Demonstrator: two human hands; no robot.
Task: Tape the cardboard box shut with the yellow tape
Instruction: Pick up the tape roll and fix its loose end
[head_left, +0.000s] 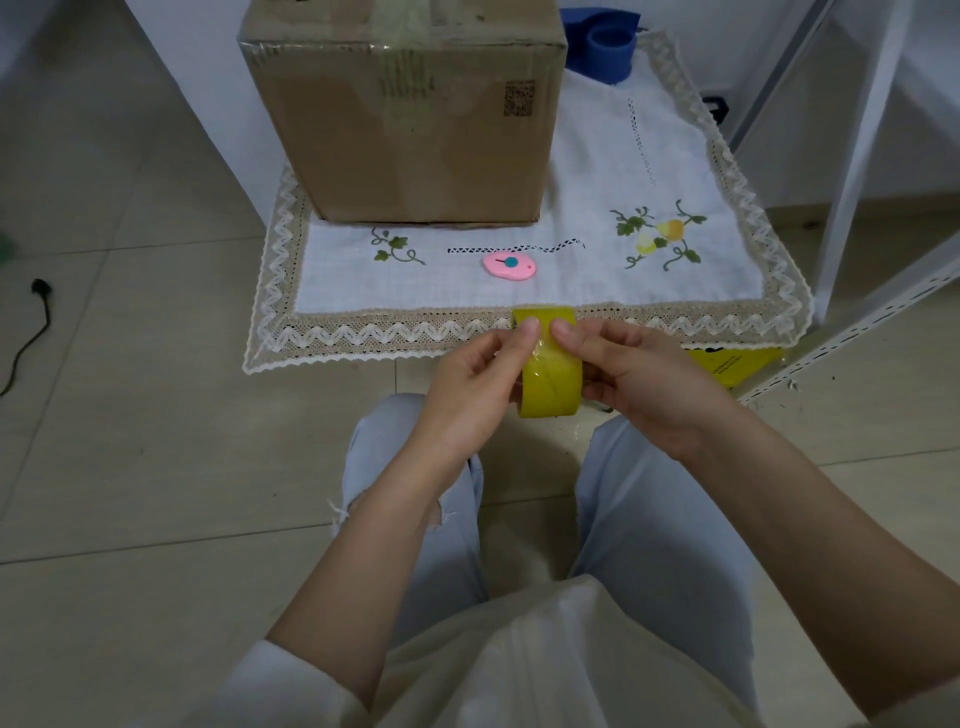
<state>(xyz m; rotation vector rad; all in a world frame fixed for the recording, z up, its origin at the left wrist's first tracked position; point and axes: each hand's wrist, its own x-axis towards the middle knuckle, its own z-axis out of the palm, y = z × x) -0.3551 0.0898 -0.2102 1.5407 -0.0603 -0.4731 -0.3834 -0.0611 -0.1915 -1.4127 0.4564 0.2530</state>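
A yellow tape roll (550, 384) is held edge-on between both hands, just in front of the table's near edge. My left hand (475, 379) grips its left side, thumb on the top of the roll. My right hand (639, 379) grips the right side, thumb pressed on the tape next to the left thumb. The brown cardboard box (410, 130) stands at the back of the table, flaps down, with a strip of tape running over its top and front.
A white embroidered cloth with lace trim (675, 171) covers the low table. A pink cutter (509, 266) lies on it before the box. A blue object (610, 47) sits behind the box. A white metal rack (857, 156) stands right, a black cable (31, 332) lies left.
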